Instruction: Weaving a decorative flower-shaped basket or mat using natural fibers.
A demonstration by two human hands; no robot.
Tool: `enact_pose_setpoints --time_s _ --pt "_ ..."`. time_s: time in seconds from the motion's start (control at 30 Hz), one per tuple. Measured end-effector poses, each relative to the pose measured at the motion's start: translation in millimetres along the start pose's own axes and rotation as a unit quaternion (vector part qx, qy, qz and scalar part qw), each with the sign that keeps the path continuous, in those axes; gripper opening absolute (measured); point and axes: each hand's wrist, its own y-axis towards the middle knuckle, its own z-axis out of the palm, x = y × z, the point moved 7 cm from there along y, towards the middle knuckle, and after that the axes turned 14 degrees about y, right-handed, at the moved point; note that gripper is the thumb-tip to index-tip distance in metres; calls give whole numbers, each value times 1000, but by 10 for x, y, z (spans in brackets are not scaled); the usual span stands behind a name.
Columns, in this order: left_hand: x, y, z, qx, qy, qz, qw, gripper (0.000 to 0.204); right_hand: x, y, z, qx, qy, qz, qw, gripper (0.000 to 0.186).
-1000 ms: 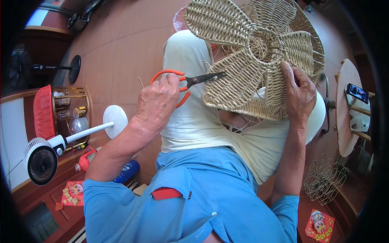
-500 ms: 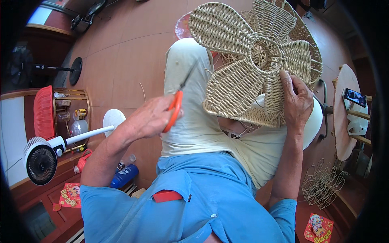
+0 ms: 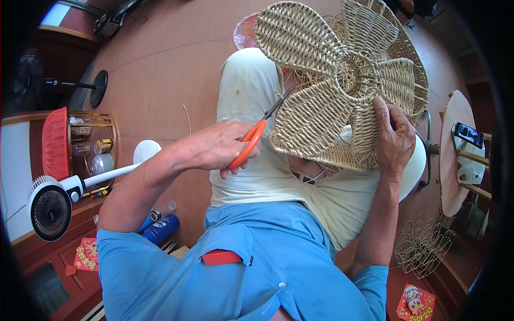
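A pair of scissors with orange handles (image 3: 248,148) is in my left hand (image 3: 219,143), fingers closed round the handles. Its dark blades point up and right, to the edge of the lower-left petal. Whether they touch the weave I cannot tell. My right hand (image 3: 395,140) pinches the lower right side of a woven straw flower-shaped basket (image 3: 313,111), thumb on the front near the centre ring. Broad petals of twisted straw cord surround this round opening, and a woven rim curves behind them. Loose straw strands (image 3: 348,75) show through the opening and between the petals.
To the left stand a white fan (image 3: 51,214), a red plastic basket (image 3: 55,143) and a rack of jars (image 3: 101,147). A blue bottle (image 3: 161,229) lies below them. At right are a round board (image 3: 454,171) with a phone (image 3: 469,134) and a bundle of bent wire frames (image 3: 423,245).
My left hand has moved right with the scissors, bringing the blades from over my knee to the petal's edge. The basket has shifted slightly right, still in my right hand.
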Motion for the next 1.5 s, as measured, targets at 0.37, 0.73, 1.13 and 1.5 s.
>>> enact_pose_setpoints --time_s 0.37,0.73,1.13,1.5 --pt "58 21 -72 114 -93 7 989 28 -12 0 -4 6 7 -12 1000 36" --pt "70 -153 29 -55 -205 18 977 41 27 17 -14 15 -57 -14 998 41" --pt "-280 -280 1017 235 -236 -12 943 41 30 -17 -36 -9 -24 -30 999 41" --pt "-284 -151 1177 218 -261 -9 940 38 -24 20 -35 8 -49 -42 998 40"
